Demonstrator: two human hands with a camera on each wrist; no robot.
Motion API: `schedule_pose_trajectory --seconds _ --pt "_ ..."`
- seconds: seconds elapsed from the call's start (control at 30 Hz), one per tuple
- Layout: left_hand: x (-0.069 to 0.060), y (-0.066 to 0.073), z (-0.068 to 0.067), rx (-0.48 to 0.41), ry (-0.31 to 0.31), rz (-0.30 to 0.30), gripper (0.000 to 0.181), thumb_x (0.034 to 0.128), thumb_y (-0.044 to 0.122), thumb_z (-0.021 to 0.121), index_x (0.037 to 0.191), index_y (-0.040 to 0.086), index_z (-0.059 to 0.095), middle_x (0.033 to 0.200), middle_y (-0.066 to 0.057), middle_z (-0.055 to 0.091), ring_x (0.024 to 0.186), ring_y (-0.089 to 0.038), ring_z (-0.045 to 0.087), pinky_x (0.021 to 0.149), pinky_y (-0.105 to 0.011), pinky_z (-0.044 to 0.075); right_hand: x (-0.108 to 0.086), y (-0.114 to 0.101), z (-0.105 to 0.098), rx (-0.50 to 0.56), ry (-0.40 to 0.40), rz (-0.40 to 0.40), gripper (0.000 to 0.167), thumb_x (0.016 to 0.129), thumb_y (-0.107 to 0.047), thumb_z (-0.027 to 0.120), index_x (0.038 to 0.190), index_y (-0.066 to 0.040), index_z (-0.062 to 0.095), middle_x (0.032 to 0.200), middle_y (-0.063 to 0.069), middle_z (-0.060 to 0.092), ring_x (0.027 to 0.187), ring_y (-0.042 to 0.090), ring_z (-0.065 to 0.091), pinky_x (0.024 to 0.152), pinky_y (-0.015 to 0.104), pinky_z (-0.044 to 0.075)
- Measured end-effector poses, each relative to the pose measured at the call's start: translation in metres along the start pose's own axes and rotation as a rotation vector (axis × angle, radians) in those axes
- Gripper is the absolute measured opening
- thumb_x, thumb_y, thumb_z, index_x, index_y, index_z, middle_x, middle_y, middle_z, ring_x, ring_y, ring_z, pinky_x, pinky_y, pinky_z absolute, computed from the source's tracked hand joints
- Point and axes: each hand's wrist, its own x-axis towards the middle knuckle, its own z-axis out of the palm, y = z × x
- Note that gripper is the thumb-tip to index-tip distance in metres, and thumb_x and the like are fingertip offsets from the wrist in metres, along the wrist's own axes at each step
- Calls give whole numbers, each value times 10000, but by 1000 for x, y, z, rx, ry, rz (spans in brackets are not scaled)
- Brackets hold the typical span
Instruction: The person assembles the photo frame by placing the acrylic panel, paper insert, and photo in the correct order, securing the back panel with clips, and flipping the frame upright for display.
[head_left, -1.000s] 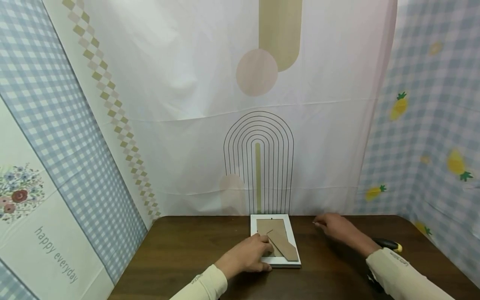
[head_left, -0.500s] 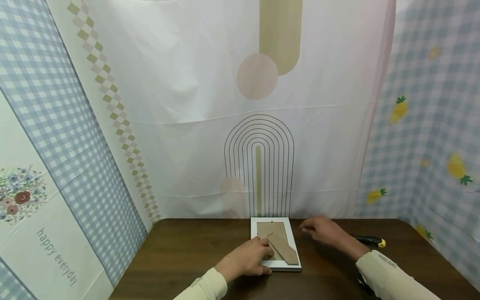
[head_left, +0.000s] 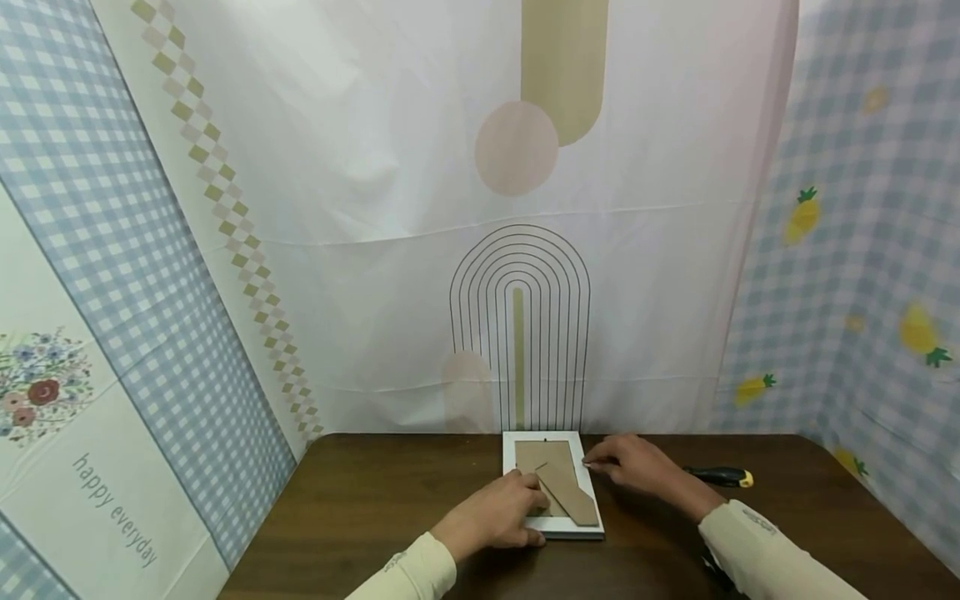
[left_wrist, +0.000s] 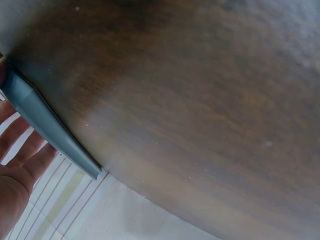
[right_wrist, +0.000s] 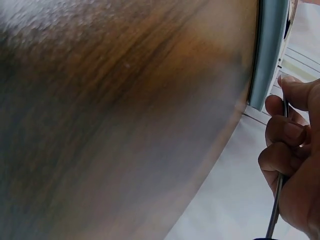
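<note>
A white picture frame (head_left: 591,505) lies face down on the wooden table, its brown backing board (head_left: 543,454) and easel stand (head_left: 573,496) facing up. My left hand (head_left: 498,508) holds the frame at its near left corner, thumb at the edge and fingers bent over the back. At the frame's right edge, my right hand (head_left: 637,467) grips a screwdriver by its thin metal shaft (right_wrist: 276,205). The black and yellow screwdriver handle (head_left: 720,477) sticks out behind that hand. Thumb and forefinger meet near the frame's side; whether they pinch anything small besides the shaft cannot be told.
The brown table (head_left: 360,500) reaches back to a white patterned cloth (head_left: 375,292). Blue checked cloths (head_left: 862,250) hang at both sides. Something dark (head_left: 716,567) lies partly hidden beside the right sleeve.
My right hand has moved left to the frame's right edge, and the screwdriver has moved with it. The left hand and frame have stayed in place.
</note>
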Motion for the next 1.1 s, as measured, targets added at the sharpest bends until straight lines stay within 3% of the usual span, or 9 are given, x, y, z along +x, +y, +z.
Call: schedule_pose_trajectory --seconds 0.27,0.53,0.87,1.1 --pt "2 -1 -3 5 -5 13 321 903 471 920 1130 268 818 1103 115 716 937 -48 588 829 -157 484 2 -3 2 28 -37 1 159 1034 -148 793 1154 -194 886 1059 -72 828 940 90 754 784 327 627" --pt "2 -1 -3 -1 -8 10 329 909 471 916 1148 266 819 1102 113 712 937 -48 591 828 -158 490 6 -1 8 52 -28 -5 155 1033 -157 801 1153 -190 893 990 -89 794 853 4 661 714 268 555" --pt "2 -1 -1 -7 -14 6 340 901 474 926 1155 272 824 1109 116 712 939 -47 591 826 -161 491 8 0 13 79 -1 -33 161 1021 -112 804 1139 -179 891 1039 -53 830 926 106 763 770 302 623" --pt "3 -2 -1 -12 -13 2 330 898 482 926 1141 283 823 1095 125 707 926 -44 580 813 -163 485 11 3 14 117 -26 16 172 1020 -80 794 1127 -176 890 1063 -41 835 942 66 745 777 279 612"
